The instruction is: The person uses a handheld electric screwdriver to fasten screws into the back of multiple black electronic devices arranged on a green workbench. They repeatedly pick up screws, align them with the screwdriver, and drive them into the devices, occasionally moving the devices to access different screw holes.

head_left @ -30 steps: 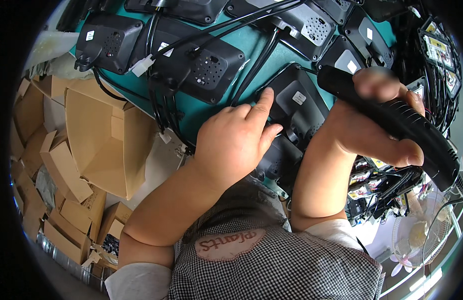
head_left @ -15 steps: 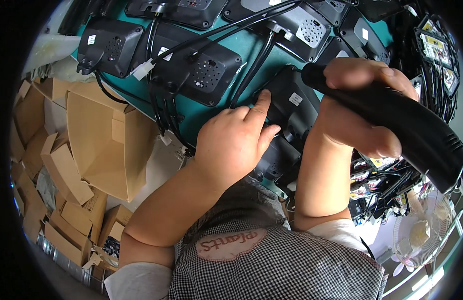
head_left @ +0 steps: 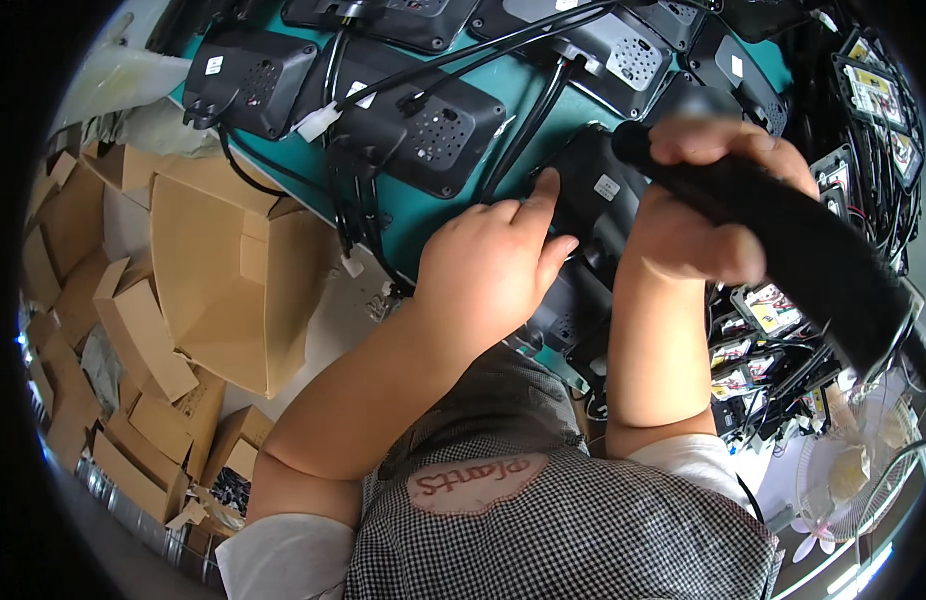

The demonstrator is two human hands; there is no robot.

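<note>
My right hand (head_left: 718, 180) is wrapped round a thick black electric screwdriver (head_left: 793, 235), its cord leaving the rear end at the right. The nose of the tool points at the far edge of a black plastic housing (head_left: 593, 185) with a small white label; its bit is hard to make out. My left hand (head_left: 488, 265) rests against the near left side of this housing, index finger laid on its edge and thumb on the side toward me. The other left fingers are mostly hidden. Another black housing (head_left: 573, 315) lies just nearer to me.
Several similar black housings (head_left: 433, 130) with vent holes lie on the green mat (head_left: 413, 220), crossed by black cables and a white connector (head_left: 318, 122). Cardboard boxes (head_left: 223, 280) crowd the left. Stacked wired units (head_left: 873, 100) and a white fan (head_left: 848, 470) are at the right.
My view has shifted, so the mat and boxes appear farther right. Both hands keep their places at the housing; the screwdriver's rear end has swung slightly toward me.
</note>
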